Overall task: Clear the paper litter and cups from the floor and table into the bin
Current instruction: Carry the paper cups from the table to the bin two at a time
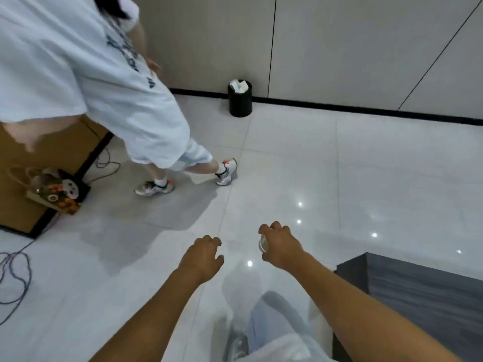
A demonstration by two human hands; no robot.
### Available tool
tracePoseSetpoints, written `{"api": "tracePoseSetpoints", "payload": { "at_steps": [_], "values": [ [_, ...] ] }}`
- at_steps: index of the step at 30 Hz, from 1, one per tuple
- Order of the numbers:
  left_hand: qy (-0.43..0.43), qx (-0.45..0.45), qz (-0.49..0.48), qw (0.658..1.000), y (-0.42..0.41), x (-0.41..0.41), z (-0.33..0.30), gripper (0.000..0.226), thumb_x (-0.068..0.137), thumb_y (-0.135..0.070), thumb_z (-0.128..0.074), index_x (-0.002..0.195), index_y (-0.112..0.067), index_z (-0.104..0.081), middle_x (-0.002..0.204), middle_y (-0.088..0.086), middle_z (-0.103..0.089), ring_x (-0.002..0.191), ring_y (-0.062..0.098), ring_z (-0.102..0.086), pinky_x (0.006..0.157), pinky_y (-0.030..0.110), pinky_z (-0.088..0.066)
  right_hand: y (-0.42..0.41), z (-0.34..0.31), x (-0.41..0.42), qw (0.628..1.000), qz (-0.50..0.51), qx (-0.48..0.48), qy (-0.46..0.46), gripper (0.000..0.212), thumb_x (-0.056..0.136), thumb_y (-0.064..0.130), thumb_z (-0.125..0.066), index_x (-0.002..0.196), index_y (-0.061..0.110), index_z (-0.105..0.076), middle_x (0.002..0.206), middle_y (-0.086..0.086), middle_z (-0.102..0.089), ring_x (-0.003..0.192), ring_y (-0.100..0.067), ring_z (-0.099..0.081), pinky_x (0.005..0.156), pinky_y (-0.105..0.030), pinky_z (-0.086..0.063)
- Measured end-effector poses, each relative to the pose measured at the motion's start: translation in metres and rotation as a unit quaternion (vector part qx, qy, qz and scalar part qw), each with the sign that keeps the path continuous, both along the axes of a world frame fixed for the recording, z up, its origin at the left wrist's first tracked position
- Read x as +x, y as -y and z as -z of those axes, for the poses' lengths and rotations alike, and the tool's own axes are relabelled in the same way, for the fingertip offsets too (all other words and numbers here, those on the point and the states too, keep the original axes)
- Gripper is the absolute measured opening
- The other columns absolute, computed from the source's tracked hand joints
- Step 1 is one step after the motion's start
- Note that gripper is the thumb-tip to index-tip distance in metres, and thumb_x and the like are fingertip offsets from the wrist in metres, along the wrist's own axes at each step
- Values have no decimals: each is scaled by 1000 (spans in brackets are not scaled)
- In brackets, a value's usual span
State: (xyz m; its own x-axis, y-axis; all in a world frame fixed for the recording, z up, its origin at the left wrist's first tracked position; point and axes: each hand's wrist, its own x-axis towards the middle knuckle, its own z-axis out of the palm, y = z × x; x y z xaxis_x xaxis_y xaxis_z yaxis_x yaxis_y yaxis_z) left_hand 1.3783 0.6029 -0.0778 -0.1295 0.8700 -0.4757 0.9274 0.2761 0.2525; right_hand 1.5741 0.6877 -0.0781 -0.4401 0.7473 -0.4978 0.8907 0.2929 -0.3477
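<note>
A black round bin (240, 103) stands on the floor against the far wall, with white crumpled paper (238, 85) sticking out of its top. My right hand (281, 245) is stretched out over the floor and grips a white paper cup (263, 243); only the cup's rim shows under the fingers. My left hand (203, 254) hangs beside it with loosely curled fingers and holds nothing. Both hands are well short of the bin.
Another person in a white T-shirt (78, 74) walks across the floor on the left, between me and the bin. A brown cabinet (23, 205) with a gift bag (52, 192) and loose cables (13, 273) is at the left. A dark table corner (418, 288) is at the lower right.
</note>
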Motion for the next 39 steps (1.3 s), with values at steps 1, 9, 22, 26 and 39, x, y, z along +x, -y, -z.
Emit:
{"api": "tracePoseSetpoints", "payload": {
  "at_steps": [1, 9, 22, 26, 39],
  "values": [
    [3, 0, 7, 1000, -21, -8, 2, 44, 97, -34, -45, 137, -18, -41, 135, 3, -45, 126, 21, -40, 98, 31, -39, -20, 2, -6, 1000, 7, 0, 2, 56, 82, 15, -64, 133, 20, -41, 128, -6, -40, 117, -28, -39, 83, -37, -50],
    [14, 2, 10, 1000, -250, -71, 13, 43, 96, -35, -45, 135, -17, -43, 132, 3, -47, 124, 20, -41, 97, 30, -40, -240, 8, -56, 999, 37, 10, 14, 53, 82, 14, -65, 130, 19, -43, 128, -7, -41, 117, -28, -40, 77, -33, -45],
    [18, 30, -11, 999, -594, -180, 0, 42, 96, -34, -47, 135, -18, -44, 135, 3, -46, 125, 20, -42, 96, 30, -41, -588, -9, -163, 999, 31, 33, 24, 60, 82, 20, -68, 135, 20, -40, 132, -7, -40, 121, -29, -39, 81, -35, -48],
    [16, 37, -5, 999, -698, -233, 5, 43, 96, -33, -48, 135, -17, -45, 135, 4, -46, 126, 21, -42, 97, 31, -40, -686, -2, -211, 998, 54, 33, 17, 60, 80, 18, -68, 133, 20, -41, 130, -7, -41, 118, -29, -40, 75, -32, -45],
    [44, 33, -19, 998, -971, -322, 19, 40, 95, -34, -50, 131, -18, -47, 128, 2, -49, 118, 20, -46, 88, 28, -42, -961, 12, -293, 998, 50, 11, 25, 65, 78, 21, -71, 136, 23, -40, 130, -6, -42, 116, -28, -41, 76, -33, -47]
  ]
}}
